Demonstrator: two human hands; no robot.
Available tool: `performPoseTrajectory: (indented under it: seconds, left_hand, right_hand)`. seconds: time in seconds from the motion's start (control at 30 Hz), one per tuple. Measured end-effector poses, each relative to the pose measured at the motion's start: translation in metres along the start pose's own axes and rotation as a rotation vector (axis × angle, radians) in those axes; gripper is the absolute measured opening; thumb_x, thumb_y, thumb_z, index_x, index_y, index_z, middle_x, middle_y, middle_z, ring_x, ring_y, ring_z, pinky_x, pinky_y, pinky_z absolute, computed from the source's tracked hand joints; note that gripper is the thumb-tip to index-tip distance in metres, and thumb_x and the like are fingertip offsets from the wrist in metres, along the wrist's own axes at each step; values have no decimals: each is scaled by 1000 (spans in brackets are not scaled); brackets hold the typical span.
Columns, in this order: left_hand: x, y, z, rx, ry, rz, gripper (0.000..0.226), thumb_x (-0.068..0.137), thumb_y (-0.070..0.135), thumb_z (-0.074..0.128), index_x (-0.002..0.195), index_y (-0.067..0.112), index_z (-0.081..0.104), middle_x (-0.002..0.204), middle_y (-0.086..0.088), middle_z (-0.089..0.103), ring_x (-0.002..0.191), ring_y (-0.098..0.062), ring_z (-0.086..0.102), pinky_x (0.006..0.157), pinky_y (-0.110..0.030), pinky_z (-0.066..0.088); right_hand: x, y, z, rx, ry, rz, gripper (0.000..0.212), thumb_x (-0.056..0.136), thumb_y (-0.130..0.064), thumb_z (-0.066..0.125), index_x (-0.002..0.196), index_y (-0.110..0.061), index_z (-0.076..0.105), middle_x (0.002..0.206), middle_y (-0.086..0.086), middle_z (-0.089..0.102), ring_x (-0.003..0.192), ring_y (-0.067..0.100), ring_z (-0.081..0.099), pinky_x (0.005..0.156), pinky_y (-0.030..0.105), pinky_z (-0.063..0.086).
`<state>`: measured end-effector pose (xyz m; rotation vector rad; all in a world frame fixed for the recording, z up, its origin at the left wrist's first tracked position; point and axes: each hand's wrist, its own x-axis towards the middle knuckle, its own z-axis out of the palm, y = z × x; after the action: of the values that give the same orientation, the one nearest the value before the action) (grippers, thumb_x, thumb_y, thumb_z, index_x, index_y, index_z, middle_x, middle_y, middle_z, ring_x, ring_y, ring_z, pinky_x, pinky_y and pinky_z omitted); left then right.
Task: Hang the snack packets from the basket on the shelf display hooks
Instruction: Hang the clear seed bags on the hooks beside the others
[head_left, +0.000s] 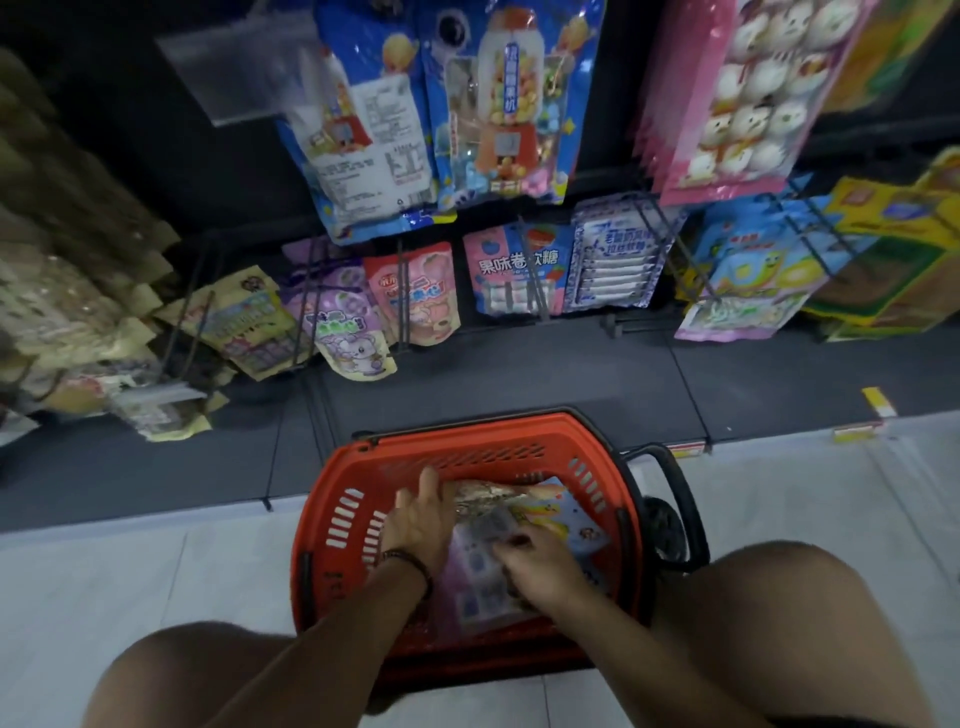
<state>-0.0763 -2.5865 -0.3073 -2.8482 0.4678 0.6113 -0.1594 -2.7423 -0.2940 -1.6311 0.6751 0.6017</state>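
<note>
A red plastic basket (467, 441) stands on the pale floor between my knees, with several snack packets (566, 514) lying flat inside it. Both my hands are down in the basket. My left hand (421, 519) lies on the packets at the basket's left, fingers stretched toward a crumpled silvery packet (483, 499). My right hand (540, 566) has its fingers curled around the edge of a pale pink and purple packet (472, 587). Above, the shelf display hooks carry hanging packets (498, 104).
Blue packets and pink packets (737, 98) hang on the upper hooks. Lower wire racks (530, 275) hold more bags above a dark base shelf. Beige packets (67, 260) crowd the left. The basket's black handle and wheel (670, 514) stick out on its right.
</note>
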Motion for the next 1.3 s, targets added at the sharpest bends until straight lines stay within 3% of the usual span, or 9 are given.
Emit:
performPoseTrajectory:
  seconds: [0.27,0.47,0.6,0.7,0.8,0.93,1.07,1.2,1.3]
  left_hand:
    - [-58,16,-23,125,260,122,60,84,-1,42,143,2,42,133,-20,38,115,-42,46,91,-48,53]
    - [-117,41,-61,-47,354,180,71,89,20,58,154,14,32,143,-13,38,127,-43,45,92,-47,59]
    - [-164,28,-86,-263,471,325,73,81,67,61,146,35,49,138,6,50,118,-25,54,94,-42,56]
    - [-180,10,-111,-520,633,246,47,85,60,61,126,38,62,121,12,53,108,-15,54,91,-39,55]
    - [-171,-13,-136,-784,537,81,60,87,65,64,138,36,53,132,11,50,119,-12,54,104,-38,52]
    - [-167,-25,-165,-1335,314,120,76,82,44,88,145,42,44,141,15,58,122,-11,65,94,-28,60]
    - [-173,-26,-185,-1347,419,163,66,86,22,87,140,43,54,139,15,56,127,-10,60,83,-13,57]
    - [-177,-26,-203,-1209,518,104,58,86,41,83,136,50,55,143,13,47,131,-10,48,109,-34,46]
    - [-183,-22,-224,-1257,586,27,39,92,48,73,129,49,59,137,6,46,125,-13,53,109,-39,49]
  right_hand:
    - [-37,-24,-3,539,5,174,55,84,-61,81,111,-14,75,98,12,76,79,30,72,67,39,60]
    - [-66,-45,-9,831,141,91,79,60,-55,97,122,-12,74,106,16,81,94,39,79,77,52,65]
    - [-95,-53,-27,738,217,-48,64,63,-33,99,120,-20,74,99,11,83,89,37,80,80,64,64]
    - [-130,-73,-43,545,170,-180,46,71,-24,95,115,-21,79,99,2,84,96,29,80,91,51,63]
    - [-156,-97,-53,491,58,-236,32,82,-17,90,111,-13,76,104,6,82,105,31,74,85,37,55]
    - [-176,-122,-58,409,-6,-289,66,73,-36,96,125,-14,61,138,-1,60,130,24,54,113,42,37]
    - [-181,-142,-64,312,-53,-401,50,76,-35,94,114,-22,63,128,2,70,116,18,65,97,35,46]
    - [-198,-165,-65,252,-43,-582,32,86,-15,87,93,-31,61,92,-17,68,79,-3,68,64,12,49]
    - [-203,-181,-54,196,99,-709,35,79,-27,95,103,-28,70,103,-12,76,102,15,74,74,18,52]
